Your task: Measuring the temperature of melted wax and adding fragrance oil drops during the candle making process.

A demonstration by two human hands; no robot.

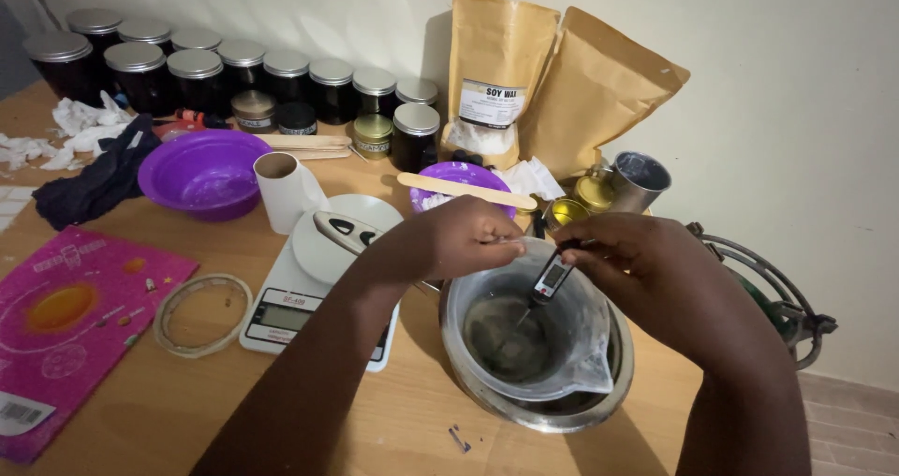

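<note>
Both hands are working over a clear plastic jug [524, 322] that is sitting inside a steel pot [599, 401] at about 5 o'clock on the wooden table [187, 410]; the nesting looks like a water-bath setup, keeping the jug off direct heat, though that is a judgement. The right hand [655, 275] is pinching the head of a probe thermometer [550, 279] between closed fingertips, holding it tilted so its thin needle is dipping toward the jug's centre and its small display is facing up at the person. The left hand [464, 237] is curled shut at the jug's rim at 11 o'clock, seemingly steadying it; what exactly it is gripping cannot be told. The jug is looking cloudy, its walls filmed with a whitish residue, a dark greyish pool lying at the bottom and a pouring spout pointing toward 5 o'clock. Left of the pot, at 9 o'clock, a white scale [309, 298] is standing with a plate on it, within easy reach. Farther back, at 12 o'clock, a wooden stick [465, 190] is lying across a small purple bowl [464, 178], and two tan pouches [538, 83] are leaning against the wall. Dark lidded jars [197, 73] are lining the table's far edge at 10 o'clock.
</note>
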